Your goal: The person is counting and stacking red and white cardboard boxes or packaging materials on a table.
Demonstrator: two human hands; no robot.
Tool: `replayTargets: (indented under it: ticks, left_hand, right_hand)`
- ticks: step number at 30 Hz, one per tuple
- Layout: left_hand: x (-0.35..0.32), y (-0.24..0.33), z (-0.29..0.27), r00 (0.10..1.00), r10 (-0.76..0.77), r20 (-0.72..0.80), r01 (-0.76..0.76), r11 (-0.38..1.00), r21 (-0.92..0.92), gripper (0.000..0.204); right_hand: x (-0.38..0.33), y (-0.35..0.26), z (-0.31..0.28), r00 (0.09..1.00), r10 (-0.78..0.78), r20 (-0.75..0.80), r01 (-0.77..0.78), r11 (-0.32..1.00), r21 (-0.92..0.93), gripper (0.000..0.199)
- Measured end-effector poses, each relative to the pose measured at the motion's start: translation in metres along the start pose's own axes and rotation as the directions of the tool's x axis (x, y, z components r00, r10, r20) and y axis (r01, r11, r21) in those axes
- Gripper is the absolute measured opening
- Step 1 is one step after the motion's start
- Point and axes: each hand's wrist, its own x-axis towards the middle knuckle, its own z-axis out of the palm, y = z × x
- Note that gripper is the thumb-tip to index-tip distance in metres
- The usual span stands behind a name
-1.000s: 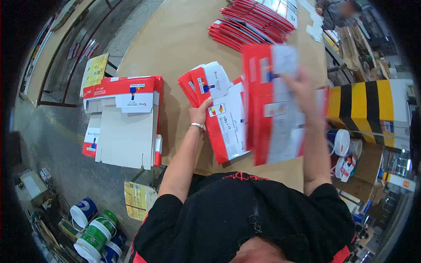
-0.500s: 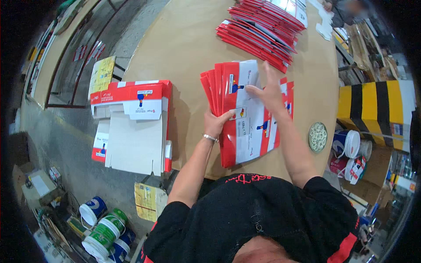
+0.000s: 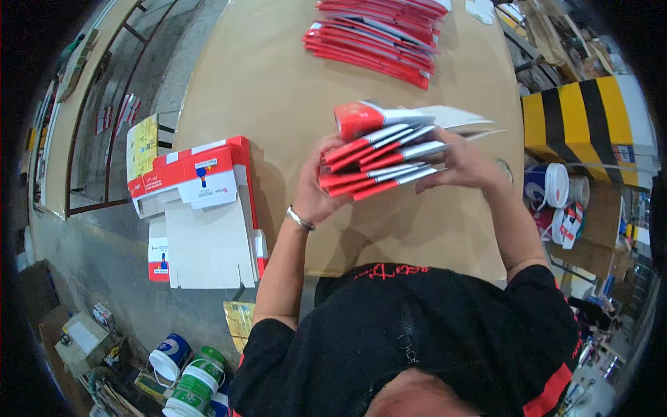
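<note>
Up off the table, between my two hands, is a bundle of red-and-white flat-folded cartons (image 3: 382,156) with its edges turned toward me. My left hand (image 3: 321,182), with a silver bracelet at the wrist, grips the red end. Around the white end curl the fingers of my right hand (image 3: 458,161). A loose white flap sticks out past that hand to the right. Farther back lies a tall, slanting pile of similar folded cartons (image 3: 375,45). A round dish of pale rings (image 3: 505,168) peeks out behind my right forearm, mostly hidden.
The brown-covered table (image 3: 264,83) spreads before me. At its left edge rest flat red-and-white cartons (image 3: 212,240). Paint buckets (image 3: 191,389) stand on the floor at lower left, with more buckets (image 3: 549,184) right of the table. A yellow-and-black striped panel (image 3: 583,128) is at the right.
The cartons, earlier lying fanned on the table, are now lifted and tilted edge-on. My right hand, open above them before, has closed on their right end. The view has shifted slightly.
</note>
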Motion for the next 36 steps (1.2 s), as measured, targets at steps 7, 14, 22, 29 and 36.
replayTargets:
  ticks: [7, 14, 22, 29, 36]
  left_hand:
    - [0.013, -0.008, -0.002, 0.984, 0.176, -0.014, -0.174, 0.98, 0.097, 0.067]
    - [0.011, -0.006, 0.018, 1.0, -0.017, 0.008, 0.017, 0.999, -0.041, 0.126]
    - [0.028, 0.006, 0.017, 0.996, -0.076, -0.054, 0.067, 0.987, -0.145, 0.101]
    - [0.039, -0.012, 0.022, 0.984, 0.018, -0.175, -0.047, 0.985, -0.167, 0.082]
    - [0.046, -0.006, 0.028, 0.98, 0.046, -0.194, -0.06, 0.996, -0.065, 0.101]
  right_hand:
    - [0.022, 0.032, -0.021, 0.97, 0.136, 0.2, -0.182, 0.955, 0.234, 0.069]
    - [0.032, 0.031, 0.013, 1.0, -0.025, -0.004, 0.024, 0.901, 0.433, 0.059]
    - [0.044, 0.011, 0.007, 0.987, -0.163, 0.008, 0.162, 0.984, 0.07, 0.061]
    - [0.01, 0.04, -0.02, 0.981, -0.192, 0.017, 0.172, 0.911, 0.376, 0.097]
    - [0.033, 0.024, 0.027, 0.831, -0.321, -0.454, 0.267, 0.947, -0.18, 0.069]
